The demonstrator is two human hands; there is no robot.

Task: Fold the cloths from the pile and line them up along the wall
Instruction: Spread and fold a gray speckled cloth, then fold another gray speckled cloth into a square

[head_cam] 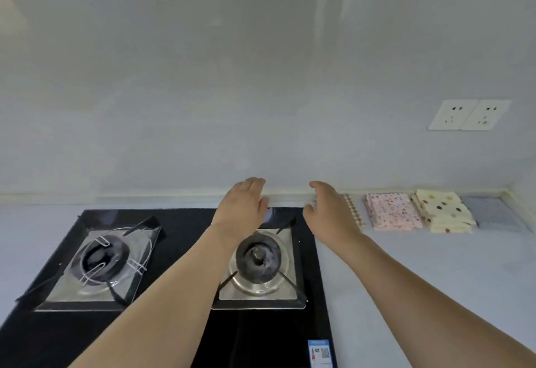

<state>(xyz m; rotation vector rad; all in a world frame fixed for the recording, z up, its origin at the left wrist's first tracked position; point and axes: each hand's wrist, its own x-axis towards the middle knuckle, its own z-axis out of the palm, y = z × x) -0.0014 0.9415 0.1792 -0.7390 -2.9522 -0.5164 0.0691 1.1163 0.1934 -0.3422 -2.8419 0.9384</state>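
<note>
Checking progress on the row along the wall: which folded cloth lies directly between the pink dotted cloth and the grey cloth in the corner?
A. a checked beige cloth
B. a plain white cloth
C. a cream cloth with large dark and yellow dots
C: the cream cloth with large dots sits between the pink dotted cloth and the grey cloth.

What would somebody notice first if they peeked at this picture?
Probably the two bare arms reaching over the black gas stove, left hand and right hand open near the wall, holding nothing. Next, the row of folded cloths on the right: a pink dotted cloth beside a cream polka-dot cloth.
</note>
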